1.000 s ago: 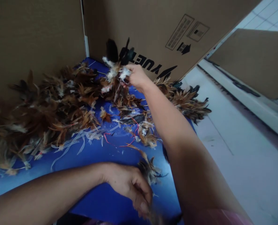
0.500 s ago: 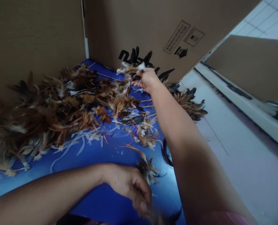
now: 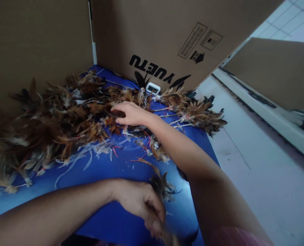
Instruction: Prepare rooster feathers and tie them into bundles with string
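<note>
My left hand (image 3: 145,205) is closed at the front of the blue table, its fingers pinching feathers (image 3: 171,238) that blur at the bottom of the view. Right beside its knuckles lies a small tuft of dark and pale feathers (image 3: 160,184). My right hand (image 3: 130,113) reaches over the edge of a large pile of brown feathers (image 3: 72,118). Its thumb and fingers are curved and apart, with nothing visibly gripped between them. Bundles of feathers on thin stems (image 3: 198,114) lie to the right of that hand.
Two large cardboard sheets (image 3: 162,37) stand behind the table (image 3: 90,181). A small white device with a dark display (image 3: 153,89) sits against one. Clear plastic strips (image 3: 90,152) and a red thread (image 3: 126,159) lie on the blue surface. Pale floor (image 3: 254,164) shows at right.
My right hand has moved left and nearer, away from the feathers by the cardboard to the brown pile. The white device is now uncovered. My left hand has stayed in place.
</note>
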Demonstrator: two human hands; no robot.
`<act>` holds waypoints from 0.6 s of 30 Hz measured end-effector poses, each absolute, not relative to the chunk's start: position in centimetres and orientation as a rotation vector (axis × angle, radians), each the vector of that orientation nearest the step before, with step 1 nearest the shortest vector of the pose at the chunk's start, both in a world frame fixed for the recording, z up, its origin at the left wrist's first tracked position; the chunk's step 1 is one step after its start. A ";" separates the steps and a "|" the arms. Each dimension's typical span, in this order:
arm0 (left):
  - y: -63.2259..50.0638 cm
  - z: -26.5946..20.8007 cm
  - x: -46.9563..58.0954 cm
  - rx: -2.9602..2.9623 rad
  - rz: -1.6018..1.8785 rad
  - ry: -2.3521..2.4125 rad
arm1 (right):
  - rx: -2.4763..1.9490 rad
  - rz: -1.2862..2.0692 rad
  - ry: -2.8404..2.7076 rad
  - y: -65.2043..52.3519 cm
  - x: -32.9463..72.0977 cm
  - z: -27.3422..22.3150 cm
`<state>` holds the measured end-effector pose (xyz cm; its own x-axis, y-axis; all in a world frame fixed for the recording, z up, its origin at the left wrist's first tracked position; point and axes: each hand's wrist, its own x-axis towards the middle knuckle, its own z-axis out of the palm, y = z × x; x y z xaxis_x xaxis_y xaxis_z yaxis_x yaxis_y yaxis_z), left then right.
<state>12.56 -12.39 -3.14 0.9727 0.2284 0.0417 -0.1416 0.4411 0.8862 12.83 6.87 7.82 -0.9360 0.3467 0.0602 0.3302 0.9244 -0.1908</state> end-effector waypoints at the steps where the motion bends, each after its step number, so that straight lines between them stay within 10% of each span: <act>1: -12.4 -3.1 12.5 1.094 0.227 0.093 | -0.556 0.288 -3.056 6.6 12.8 7.6; 18: -12.2 -2.7 12.4 1.109 0.218 0.073 | -1.006 -0.197 -3.157 7.9 12.6 5.6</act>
<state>12.36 -12.18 -2.65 0.9763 0.2106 0.0501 -0.1379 0.4269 0.8937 12.61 7.87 5.62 -0.8020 0.5824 -0.1327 0.5613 0.8108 0.1659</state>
